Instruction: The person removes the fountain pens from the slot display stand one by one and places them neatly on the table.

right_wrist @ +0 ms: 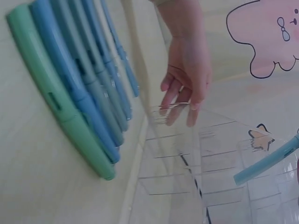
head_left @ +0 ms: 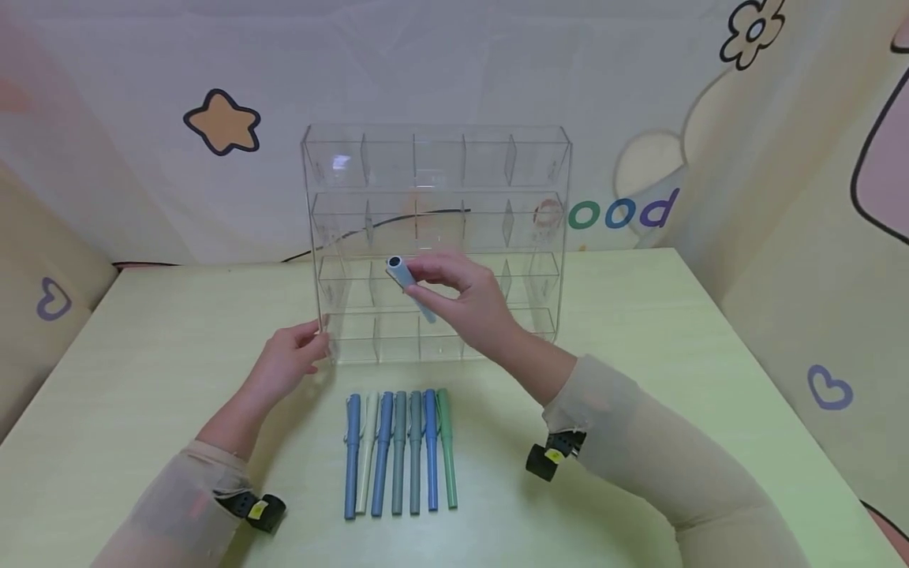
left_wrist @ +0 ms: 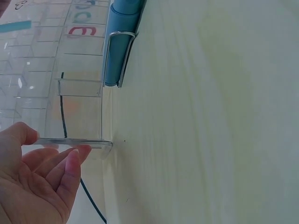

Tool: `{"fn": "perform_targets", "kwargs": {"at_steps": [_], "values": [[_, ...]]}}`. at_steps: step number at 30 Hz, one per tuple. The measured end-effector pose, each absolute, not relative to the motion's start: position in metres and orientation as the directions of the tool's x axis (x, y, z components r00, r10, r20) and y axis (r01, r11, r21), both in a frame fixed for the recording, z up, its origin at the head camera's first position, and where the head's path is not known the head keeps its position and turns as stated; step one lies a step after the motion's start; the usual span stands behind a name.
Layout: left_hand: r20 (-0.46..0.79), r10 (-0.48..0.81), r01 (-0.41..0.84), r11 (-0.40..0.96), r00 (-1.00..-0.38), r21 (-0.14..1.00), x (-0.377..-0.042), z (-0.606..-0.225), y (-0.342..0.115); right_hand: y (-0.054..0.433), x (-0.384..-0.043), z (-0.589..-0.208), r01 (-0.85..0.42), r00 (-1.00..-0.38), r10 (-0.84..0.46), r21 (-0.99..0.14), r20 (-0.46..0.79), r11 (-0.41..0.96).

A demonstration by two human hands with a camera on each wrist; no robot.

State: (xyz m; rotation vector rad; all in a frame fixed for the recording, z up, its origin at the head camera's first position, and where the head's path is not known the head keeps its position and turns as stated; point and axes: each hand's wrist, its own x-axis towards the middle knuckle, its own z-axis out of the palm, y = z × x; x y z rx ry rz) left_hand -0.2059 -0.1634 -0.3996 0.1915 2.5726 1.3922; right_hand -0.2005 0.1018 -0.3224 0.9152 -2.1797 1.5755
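A clear plastic rack [head_left: 490, 192] with several tiers of small compartments stands upright at the back of the table. My left hand [head_left: 287, 363] grips its lower left side; in the left wrist view the thumb and fingers lie on either side of the clear edge [left_wrist: 74, 141]. My right hand [head_left: 469, 296] pinches a light blue pen [head_left: 406, 278] between thumb and fingers, tilted in front of the rack's lower tiers. The right wrist view shows the held pen [right_wrist: 266, 165] at the right edge, with most of the right hand outside that picture.
Several capped pens lie side by side in front of the rack, among them a green pen [head_left: 447, 450], a bright blue pen [head_left: 432, 457] and a pale pen [head_left: 367, 457]. A printed cloth [head_left: 454, 71] hangs behind the table [head_left: 177, 315].
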Motion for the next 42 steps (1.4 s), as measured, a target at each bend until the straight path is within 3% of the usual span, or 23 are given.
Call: {"fn": "perform_targets", "kwargs": {"at_steps": [21,42], "values": [[-0.102,0.224,0.032,0.524,-0.969,0.851,-0.212,-0.404,-0.162,0.130,-0.180,-0.341,-0.514,-0.847,-0.303,-0.819,0.437,0.254],[-0.119,0.203,0.010,0.538,-0.972,0.843,-0.209,-0.404,-0.163,0.148,-0.156,-0.363,-0.144,-0.974,-0.206,-0.961,0.095,0.236]]}}
